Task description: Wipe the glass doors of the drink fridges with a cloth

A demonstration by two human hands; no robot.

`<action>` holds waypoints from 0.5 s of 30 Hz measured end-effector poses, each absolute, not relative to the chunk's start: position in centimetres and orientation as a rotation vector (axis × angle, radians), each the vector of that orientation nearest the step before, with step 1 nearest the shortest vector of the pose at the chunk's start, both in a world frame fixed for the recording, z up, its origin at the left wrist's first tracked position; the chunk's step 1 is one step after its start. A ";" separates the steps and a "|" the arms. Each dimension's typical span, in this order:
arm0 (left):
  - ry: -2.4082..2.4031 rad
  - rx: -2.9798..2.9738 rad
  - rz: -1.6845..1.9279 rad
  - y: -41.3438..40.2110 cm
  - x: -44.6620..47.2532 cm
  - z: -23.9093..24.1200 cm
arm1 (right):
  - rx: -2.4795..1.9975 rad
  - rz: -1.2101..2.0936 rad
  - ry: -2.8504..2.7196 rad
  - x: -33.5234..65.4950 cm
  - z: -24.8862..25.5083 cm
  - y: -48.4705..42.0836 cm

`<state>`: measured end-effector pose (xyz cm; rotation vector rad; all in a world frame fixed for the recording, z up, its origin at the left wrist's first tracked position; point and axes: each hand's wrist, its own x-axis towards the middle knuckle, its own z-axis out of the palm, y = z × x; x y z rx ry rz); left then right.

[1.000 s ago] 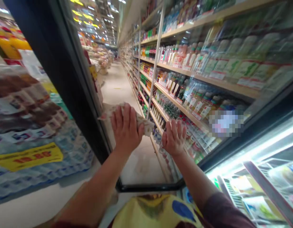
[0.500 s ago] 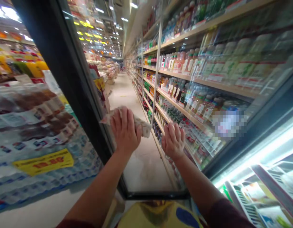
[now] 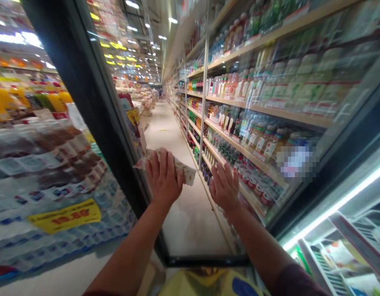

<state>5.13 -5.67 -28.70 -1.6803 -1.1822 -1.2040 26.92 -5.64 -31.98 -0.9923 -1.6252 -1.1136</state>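
In front of me is a glass door (image 3: 190, 230) in a black frame (image 3: 94, 115), seen at a slant. My left hand (image 3: 163, 176) presses a pale, printed cloth (image 3: 187, 174) against the pane. The cloth sticks out on both sides of the fingers, and part of it is hidden beneath the palm. To the right, my right hand (image 3: 224, 187) rests against the glass with its fingers stretched out and holds nothing. A gap separates the two hands.
Shelves of bottles (image 3: 267, 105) show in the glass on the right, along a long aisle (image 3: 165, 123). Packed drinks with a yellow price sign (image 3: 66, 216) are stacked at left. Lit wire racks (image 3: 332, 263) hold packages at lower right.
The view has shifted slightly, so the scene sits a little lower. My left hand and the cloth appear slightly lower against the glass. My right hand stays in nearly the same place.
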 end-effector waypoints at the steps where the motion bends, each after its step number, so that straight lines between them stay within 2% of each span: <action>1: -1.172 -1.690 -1.186 -6.0 5.7 -30.1 | -0.978 -1.105 -1.625 26.9 -32.0 -5.7; 5: -1.001 -1.843 -1.063 -6.4 6.4 -33.8 | -0.920 -1.060 -1.650 27.2 -32.0 -5.8; 12: -1.160 -1.722 -1.162 -4.6 3.1 -26.7 | -1.016 -0.978 -1.648 29.0 -31.4 -6.2; 15: -1.241 -1.657 -1.240 -5.1 4.6 -27.7 | -1.116 -1.062 -1.540 29.7 -31.6 -5.8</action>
